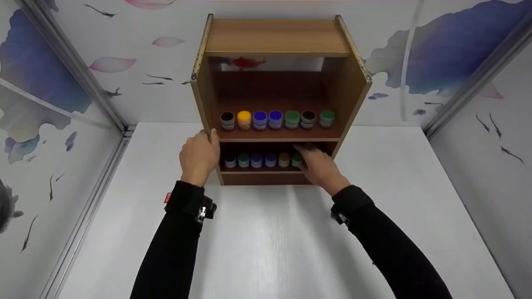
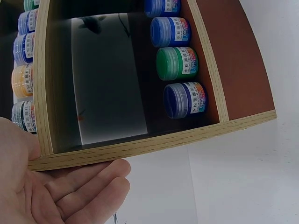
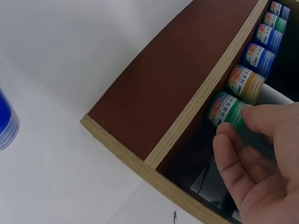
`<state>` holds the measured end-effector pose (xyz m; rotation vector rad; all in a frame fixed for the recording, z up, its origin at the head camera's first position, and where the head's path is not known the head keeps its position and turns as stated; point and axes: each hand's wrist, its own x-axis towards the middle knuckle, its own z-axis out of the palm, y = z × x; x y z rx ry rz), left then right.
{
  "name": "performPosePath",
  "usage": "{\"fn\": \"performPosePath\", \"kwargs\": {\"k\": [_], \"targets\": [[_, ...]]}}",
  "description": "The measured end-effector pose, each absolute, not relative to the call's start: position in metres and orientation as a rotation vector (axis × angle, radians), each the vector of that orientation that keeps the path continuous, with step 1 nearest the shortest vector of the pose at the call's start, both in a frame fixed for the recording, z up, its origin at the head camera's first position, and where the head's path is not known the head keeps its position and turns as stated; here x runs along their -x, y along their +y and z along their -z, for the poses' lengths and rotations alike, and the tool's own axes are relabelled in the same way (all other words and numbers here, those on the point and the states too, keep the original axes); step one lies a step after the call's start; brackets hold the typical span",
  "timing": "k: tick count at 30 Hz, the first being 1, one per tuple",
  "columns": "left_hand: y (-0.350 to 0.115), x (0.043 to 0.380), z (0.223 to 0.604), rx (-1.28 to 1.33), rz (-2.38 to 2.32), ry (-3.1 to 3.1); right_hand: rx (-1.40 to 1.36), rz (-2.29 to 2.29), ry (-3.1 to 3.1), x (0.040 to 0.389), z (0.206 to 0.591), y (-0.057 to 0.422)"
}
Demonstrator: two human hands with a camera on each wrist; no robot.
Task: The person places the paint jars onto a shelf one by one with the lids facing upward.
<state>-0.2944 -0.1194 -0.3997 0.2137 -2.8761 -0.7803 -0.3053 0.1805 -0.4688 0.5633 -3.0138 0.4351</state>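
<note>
A wooden shelf unit stands on the white table with paint jars on two levels. My left hand grips its left side panel, thumb on the inner side and fingers along the outside. My right hand reaches into the lower compartment from the front. There its thumb and forefinger pinch a green paint jar at the right end of the row. Beside that jar stands a yellow one, then blue and green jars lead on to a dark blue jar at the left end.
The upper level carries a row of several jars, among them a yellow one and a green one. White table extends in front of the unit, with printed walls around. A blue rounded object is cut off at the right wrist view's left edge.
</note>
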Motion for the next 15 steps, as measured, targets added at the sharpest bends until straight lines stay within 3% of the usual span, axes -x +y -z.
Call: {"fn": "performPosePath", "kwargs": {"k": [15], "targets": [[-0.120, 0.295, 0.400, -0.201, 0.784, -2.887, -0.865, -0.635, -2.907, 0.274, 0.471, 0.222]]}}
